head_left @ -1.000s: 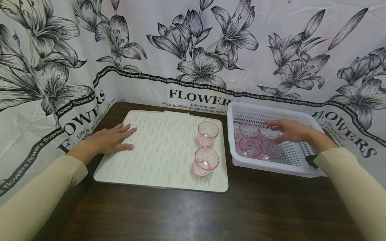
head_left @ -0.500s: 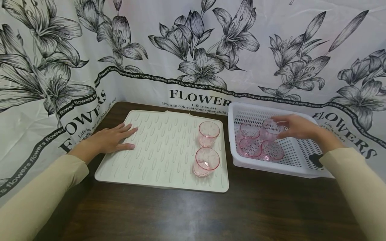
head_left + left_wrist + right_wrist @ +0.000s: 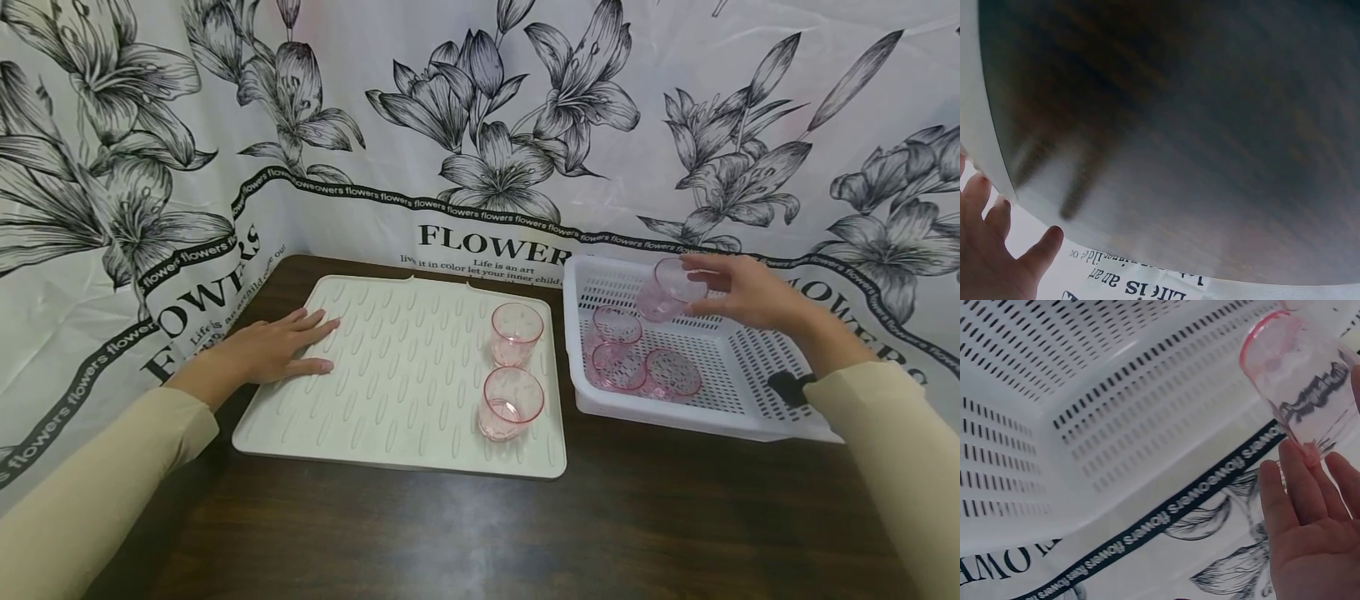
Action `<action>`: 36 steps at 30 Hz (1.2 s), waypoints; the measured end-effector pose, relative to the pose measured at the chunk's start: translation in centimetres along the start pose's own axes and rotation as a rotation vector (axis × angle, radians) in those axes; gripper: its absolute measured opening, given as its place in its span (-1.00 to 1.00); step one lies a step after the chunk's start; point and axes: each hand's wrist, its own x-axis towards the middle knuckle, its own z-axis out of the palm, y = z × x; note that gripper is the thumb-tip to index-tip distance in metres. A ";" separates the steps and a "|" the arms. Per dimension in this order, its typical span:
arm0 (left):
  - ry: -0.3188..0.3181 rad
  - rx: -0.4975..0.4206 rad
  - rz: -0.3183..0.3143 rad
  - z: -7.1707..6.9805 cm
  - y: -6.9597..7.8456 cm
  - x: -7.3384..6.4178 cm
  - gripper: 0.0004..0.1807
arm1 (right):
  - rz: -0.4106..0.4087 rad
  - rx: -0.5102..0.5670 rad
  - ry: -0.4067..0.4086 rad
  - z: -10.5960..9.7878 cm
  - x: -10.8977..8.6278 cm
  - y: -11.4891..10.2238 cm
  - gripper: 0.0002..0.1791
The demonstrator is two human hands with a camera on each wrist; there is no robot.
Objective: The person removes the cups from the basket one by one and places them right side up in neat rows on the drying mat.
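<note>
In the head view my right hand [image 3: 750, 292] grips a clear pink-rimmed drinking glass [image 3: 660, 300], raised over the back of a white perforated basket [image 3: 765, 362]. The right wrist view shows that glass tilted, with fingers and thumb round it. Three similar glasses, one of them a front-right glass [image 3: 672, 375], stand in the basket's left half. My left hand [image 3: 273, 348] rests flat, fingers spread, on the left edge of a cream ridged drying mat [image 3: 375, 375]. On the mat's right side stand a back glass [image 3: 517, 333] and a front glass [image 3: 512, 404].
Dark wooden table [image 3: 450, 533] lies in front of the mat and basket. A white flower-printed cloth [image 3: 487, 167] hangs behind and to the left. A black patch [image 3: 789, 388] shows at the right wrist, over the basket's right side.
My right hand has taken hold of the back-right glass and lifted it up out of its place among the others, towards the basket's back rim. The left hand stays put.
</note>
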 end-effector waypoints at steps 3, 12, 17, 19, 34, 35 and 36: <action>0.000 0.006 0.002 0.0 -0.1 0.0 -0.03 | -0.023 0.015 0.014 -0.2 -0.2 -1.0 -0.07; -0.009 -0.003 0.016 -0.1 0.0 -0.2 -0.04 | -0.099 0.030 0.103 -0.1 -0.2 -3.8 -0.07; -0.004 0.001 0.010 -0.1 -0.1 -0.1 -0.03 | -0.123 0.041 0.132 0.1 0.2 -5.4 -0.08; -0.006 0.001 0.005 0.0 -0.1 -0.1 -0.02 | -0.141 0.054 0.132 0.3 0.4 -6.1 -0.09; -0.008 0.003 0.002 0.0 -0.1 0.0 -0.01 | -0.278 0.134 0.086 2.7 3.4 -11.5 -0.14; -0.007 0.002 0.003 0.0 -0.1 0.0 -0.01 | -0.293 0.143 0.084 3.0 3.6 -11.8 -0.14; -0.008 -0.001 0.003 0.0 -0.1 0.1 -0.01 | -0.307 0.140 0.082 3.3 3.9 -12.2 -0.14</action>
